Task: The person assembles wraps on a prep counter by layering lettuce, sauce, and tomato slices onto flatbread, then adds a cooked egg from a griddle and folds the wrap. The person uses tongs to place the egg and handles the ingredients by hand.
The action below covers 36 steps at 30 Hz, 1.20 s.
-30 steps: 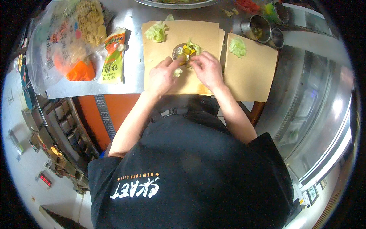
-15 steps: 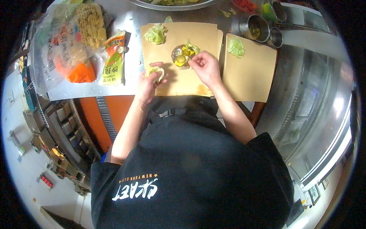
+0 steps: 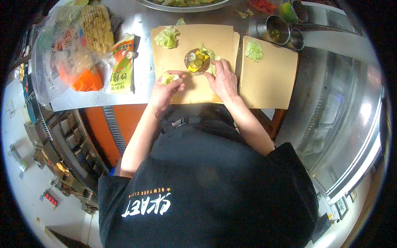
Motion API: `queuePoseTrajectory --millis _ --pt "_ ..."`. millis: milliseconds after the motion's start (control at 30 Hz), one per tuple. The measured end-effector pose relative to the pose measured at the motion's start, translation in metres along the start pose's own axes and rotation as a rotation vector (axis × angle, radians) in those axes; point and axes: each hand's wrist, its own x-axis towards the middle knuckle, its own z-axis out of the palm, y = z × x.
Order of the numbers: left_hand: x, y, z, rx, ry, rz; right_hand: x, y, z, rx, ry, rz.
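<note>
On the brown paper sheets (image 3: 182,94) lies a round brown patty or bun (image 3: 190,57), its exact kind hard to make out. It is topped with yellow cheese (image 3: 192,69) and pickle slices (image 3: 199,63). Lettuce (image 3: 211,54) spills over its right side. My right hand (image 3: 226,84) reaches in from the right, thumb and fingers around the edge of this lettuce. Closer to me on the left, my left hand (image 3: 163,91) is closed on a pale green piece of lettuce (image 3: 168,78), held just above the paper.
Loose lettuce pieces lie on the paper's far left (image 3: 167,38) and on a second paper stack (image 3: 269,82) at right. Left stand a green-orange sauce pouch (image 3: 123,66) and a clear plastic bag (image 3: 49,62). Metal cups (image 3: 278,35) and a large bowl (image 3: 186,7) are beyond.
My right hand has moved from a pinch at the topping's near right edge to the lettuce at its right. More lettuce shows there now. My left hand has turned slightly, still holding its lettuce.
</note>
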Motion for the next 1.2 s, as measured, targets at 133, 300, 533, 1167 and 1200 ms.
queuePoseTrajectory --millis 133,300,533,1167,1200 --pt "0.006 -0.015 0.01 0.062 0.035 -0.02 -0.005 0.009 0.004 0.089 0.085 -0.021" --pt "0.006 -0.022 0.01 0.035 0.037 -0.004 0.002 0.016 -0.025 0.287 0.129 0.023" --pt "-0.001 -0.013 0.013 -0.17 -0.003 0.066 0.056 0.02 -0.025 0.065 0.055 -0.261" --pt "0.011 0.008 0.01 -0.269 0.048 0.204 0.075 -0.002 -0.043 0.171 0.194 -0.323" --pt "0.014 0.01 0.01 -0.249 0.062 0.237 0.074 -0.008 -0.04 0.09 0.283 -0.475"
